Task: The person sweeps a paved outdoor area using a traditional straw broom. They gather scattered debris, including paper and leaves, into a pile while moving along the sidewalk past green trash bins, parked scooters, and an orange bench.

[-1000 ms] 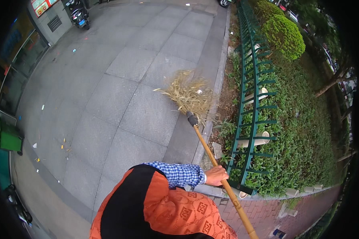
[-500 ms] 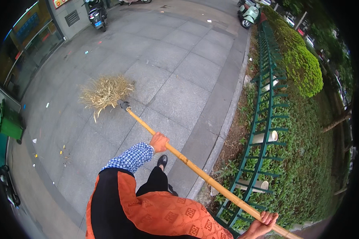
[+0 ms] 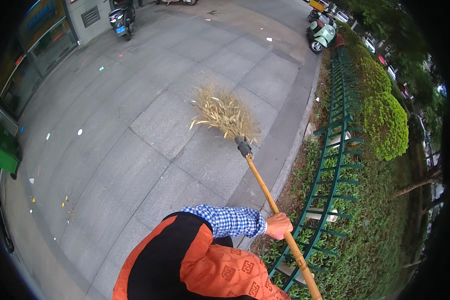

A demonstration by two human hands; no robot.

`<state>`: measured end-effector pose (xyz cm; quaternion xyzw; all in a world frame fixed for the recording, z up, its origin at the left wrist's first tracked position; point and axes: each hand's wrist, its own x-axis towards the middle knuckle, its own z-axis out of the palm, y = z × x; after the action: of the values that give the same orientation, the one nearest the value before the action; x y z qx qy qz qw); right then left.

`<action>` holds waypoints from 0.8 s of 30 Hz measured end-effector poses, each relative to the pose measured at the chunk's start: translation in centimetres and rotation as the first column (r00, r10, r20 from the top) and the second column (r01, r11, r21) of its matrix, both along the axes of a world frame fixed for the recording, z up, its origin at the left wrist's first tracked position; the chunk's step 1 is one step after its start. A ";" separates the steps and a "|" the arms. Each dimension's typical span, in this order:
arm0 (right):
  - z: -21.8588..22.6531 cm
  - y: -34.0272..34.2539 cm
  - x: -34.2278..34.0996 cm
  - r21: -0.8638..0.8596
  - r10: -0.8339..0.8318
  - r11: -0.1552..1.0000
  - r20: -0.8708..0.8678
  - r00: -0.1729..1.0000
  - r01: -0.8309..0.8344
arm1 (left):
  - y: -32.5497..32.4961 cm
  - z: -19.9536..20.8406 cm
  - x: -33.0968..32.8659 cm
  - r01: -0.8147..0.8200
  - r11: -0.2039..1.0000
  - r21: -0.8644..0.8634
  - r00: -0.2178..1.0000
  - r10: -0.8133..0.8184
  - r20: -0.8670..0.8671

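A long-handled broom [image 3: 220, 112] of dry straw-coloured twigs lies out over the paving ahead of me, its head slightly blurred. A dark binding joins the head to a yellow bamboo handle [image 3: 261, 182], which slants down to the lower edge. My left hand [image 3: 278, 226], in a blue checked sleeve, is wrapped round the handle partway down, close to the green fence [image 3: 312, 192]. The handle's lower end passes out of the picture, and my right hand does not show.
Bushes and ground plants [image 3: 385, 125] grow behind the fence on the right. A green wheeled bin [image 3: 4, 148] stands at the left. Scooters, a dark one [image 3: 122, 19] and a pale green one [image 3: 322, 36], are parked farther off. Litter bits [image 3: 79, 132] dot the paving [image 3: 135, 170].
The broom head has swung right across the paving, toward the fence. My left hand has moved right and lower with the handle. My right hand has gone below the picture's edge.
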<state>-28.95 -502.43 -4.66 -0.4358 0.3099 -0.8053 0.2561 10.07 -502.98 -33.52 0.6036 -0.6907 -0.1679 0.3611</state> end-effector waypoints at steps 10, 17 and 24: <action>0.5 -20.5 14.4 -0.004 0.042 0.999 -0.036 0.998 -0.042 | -8.9 -7.4 12.1 -0.126 0.970 0.208 0.991 0.131 -0.010; -11.2 -35.0 39.4 0.384 0.495 0.755 0.200 0.846 -0.532 | -7.5 -14.1 36.3 -0.477 0.711 0.516 0.878 0.406 0.253; -16.6 -49.5 57.3 0.302 0.707 0.378 0.516 0.483 -0.875 | -11.8 -11.4 53.1 -0.738 0.540 0.404 0.674 0.608 0.420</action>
<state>28.35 -551.89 -21.25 -0.3125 0.2245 -0.5138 0.7668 63.17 -514.77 -44.95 0.9140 -0.3614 -0.1326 0.1282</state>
